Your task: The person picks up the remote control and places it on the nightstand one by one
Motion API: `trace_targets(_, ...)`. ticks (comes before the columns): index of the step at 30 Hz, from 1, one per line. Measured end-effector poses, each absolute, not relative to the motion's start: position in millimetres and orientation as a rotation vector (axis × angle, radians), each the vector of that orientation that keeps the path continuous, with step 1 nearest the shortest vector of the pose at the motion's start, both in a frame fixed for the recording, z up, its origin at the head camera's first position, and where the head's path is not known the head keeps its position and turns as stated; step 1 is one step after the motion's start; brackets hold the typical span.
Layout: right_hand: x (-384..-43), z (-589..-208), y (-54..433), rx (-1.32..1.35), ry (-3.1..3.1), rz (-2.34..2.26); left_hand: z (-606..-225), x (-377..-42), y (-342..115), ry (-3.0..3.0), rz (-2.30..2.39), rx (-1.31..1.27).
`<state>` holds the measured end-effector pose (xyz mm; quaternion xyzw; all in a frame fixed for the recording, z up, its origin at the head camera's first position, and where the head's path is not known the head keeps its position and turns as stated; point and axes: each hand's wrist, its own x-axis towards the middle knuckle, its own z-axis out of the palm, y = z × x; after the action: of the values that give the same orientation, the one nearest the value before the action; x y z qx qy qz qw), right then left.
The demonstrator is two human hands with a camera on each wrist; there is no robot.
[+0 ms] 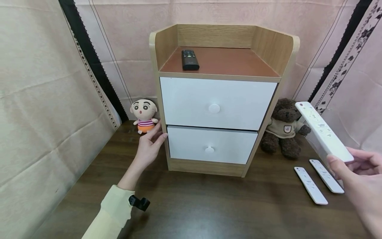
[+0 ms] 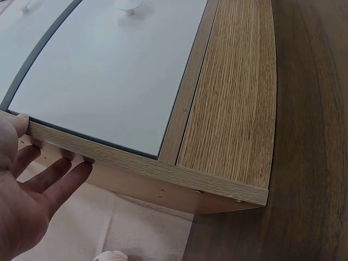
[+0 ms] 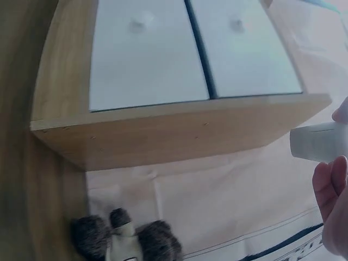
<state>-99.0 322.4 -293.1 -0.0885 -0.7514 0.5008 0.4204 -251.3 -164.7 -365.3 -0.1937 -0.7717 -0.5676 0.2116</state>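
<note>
My right hand (image 1: 362, 179) pinches a white remote control (image 1: 323, 131) by its lower end, raised with its buttoned face showing. In the right wrist view, only part of the right hand (image 3: 333, 190) and the end of the white remote (image 3: 315, 142) show at the right edge. My left hand (image 1: 150, 144) touches the left side of a small wooden cabinet (image 1: 206, 168) with two white drawers, both closed. The left wrist view shows the left hand's (image 2: 27, 201) thumb at the cabinet's front edge and its fingertips against the side panel.
A black remote (image 1: 190, 60) lies on the cabinet's brown top. Two more white remotes, a nearer one (image 1: 311, 186) and a farther one (image 1: 326, 176), lie on the dark table (image 1: 191, 205). A cartoon doll (image 1: 144, 114) stands left; a brown teddy bear (image 1: 285, 127) sits right.
</note>
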Motion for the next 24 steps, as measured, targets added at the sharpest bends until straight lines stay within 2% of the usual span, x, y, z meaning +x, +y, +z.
trace_targets(10,-99.9,-279.4,312.0,0.275,-1.555,1.533,-365.8,-251.3,-162.8,-2.134,-1.594,-0.546)
trace_targets(16,-98.3,-265.7,302.0,0.086,-1.7,1.387,-365.2,-250.7,-163.8,-2.129,-1.597,-0.537)
trace_targets(24,-98.3,-250.3,282.5,0.044,-1.661,1.478,-365.8,-252.2,-164.7,-2.135,-1.617,-0.539)
